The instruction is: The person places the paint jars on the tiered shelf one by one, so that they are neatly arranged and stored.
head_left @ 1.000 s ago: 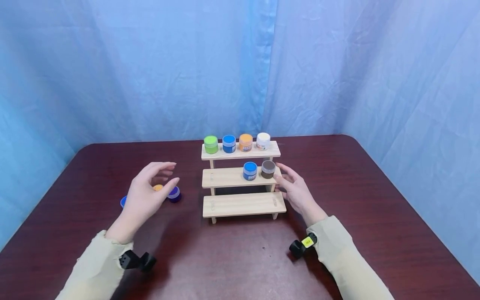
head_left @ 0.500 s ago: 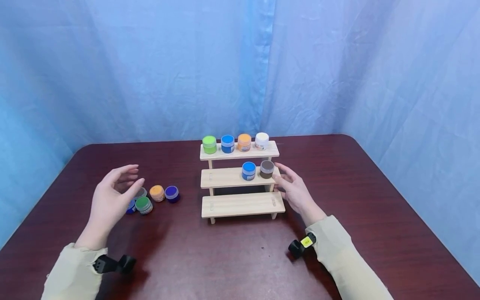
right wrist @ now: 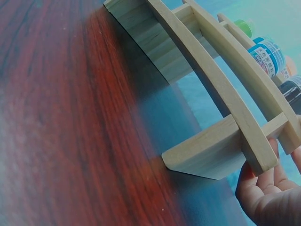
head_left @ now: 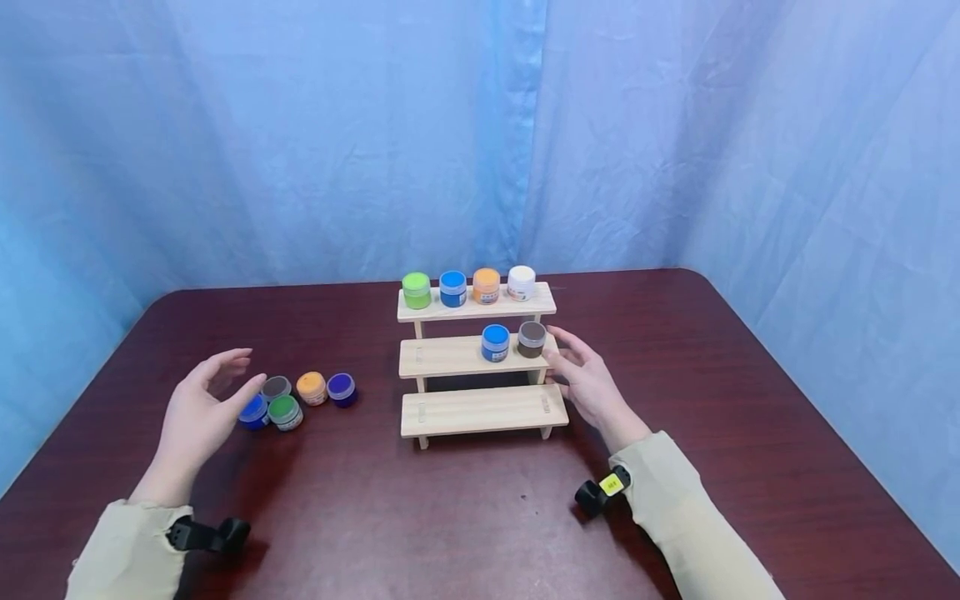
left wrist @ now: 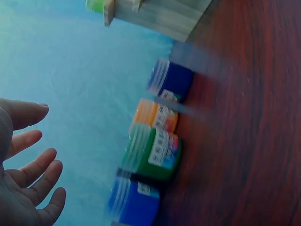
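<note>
My left hand (head_left: 197, 406) hovers with loosely curved, empty fingers beside a group of paint jars at the left. Nearest it is a blue jar (head_left: 255, 412), partly hidden by the thumb. A green-lidded jar (head_left: 285, 412), a grey-lidded jar (head_left: 276, 388), an orange jar (head_left: 312, 388) and a dark purple-blue jar (head_left: 342, 389) stand close by. My right hand (head_left: 592, 385) holds the right end of the three-tier wooden stand (head_left: 450, 357). In the right wrist view its fingers (right wrist: 248, 183) curl at the shelf ends. A brown jar (head_left: 532, 340) stands just beside its fingertips.
Light green (head_left: 416, 290), blue (head_left: 453, 288), orange (head_left: 486, 286) and white (head_left: 521, 283) jars line the top shelf. Another blue jar (head_left: 495, 342) is beside the brown one on the middle shelf. Blue curtains (head_left: 360, 142) hang behind the dark red table (head_left: 465, 525).
My left hand has moved left and down, from over the loose jars to their left side, uncovering several of them. The right hand stays at the stand's end.
</note>
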{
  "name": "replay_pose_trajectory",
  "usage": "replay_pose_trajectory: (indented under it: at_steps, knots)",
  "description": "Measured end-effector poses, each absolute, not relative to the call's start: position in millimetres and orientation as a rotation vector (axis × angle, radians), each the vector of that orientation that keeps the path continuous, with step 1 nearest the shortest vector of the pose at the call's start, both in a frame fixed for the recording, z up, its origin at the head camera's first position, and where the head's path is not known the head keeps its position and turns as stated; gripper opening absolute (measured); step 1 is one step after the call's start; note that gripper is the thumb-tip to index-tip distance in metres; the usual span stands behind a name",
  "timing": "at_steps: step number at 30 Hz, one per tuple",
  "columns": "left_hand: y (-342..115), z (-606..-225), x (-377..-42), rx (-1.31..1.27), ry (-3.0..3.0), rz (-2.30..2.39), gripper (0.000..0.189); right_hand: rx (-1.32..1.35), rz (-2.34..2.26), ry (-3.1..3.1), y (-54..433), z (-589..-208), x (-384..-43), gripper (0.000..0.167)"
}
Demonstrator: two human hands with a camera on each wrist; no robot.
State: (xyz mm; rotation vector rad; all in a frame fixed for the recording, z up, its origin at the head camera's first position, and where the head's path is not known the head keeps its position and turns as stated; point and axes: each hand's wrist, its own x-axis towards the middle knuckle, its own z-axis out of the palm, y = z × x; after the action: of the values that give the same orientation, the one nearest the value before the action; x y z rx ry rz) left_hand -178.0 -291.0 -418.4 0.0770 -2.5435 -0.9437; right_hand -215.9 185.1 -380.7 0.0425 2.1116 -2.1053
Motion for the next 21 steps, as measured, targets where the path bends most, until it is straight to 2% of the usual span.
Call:
replay_pose_trajectory:
  at_steps: [8,17,21]
  knots:
    - [-303.1,-431.0,-179.0,0.154,-2.559,-0.946,0.056,0.046,-2.104,2.122,184.8,-380.4,-214.9,0.054]
    - [-276.1,-388.8,-154.0,0.168,-2.668,-1.078,0.056,0.046,-2.110,2.115,185.6,-380.5,-214.6,0.053]
    - [-271.9,-383.2,-147.8,0.188,-2.720,-1.125,0.058,0.042,-2.117,2.106,185.2,-380.5,-214.5,0.053]
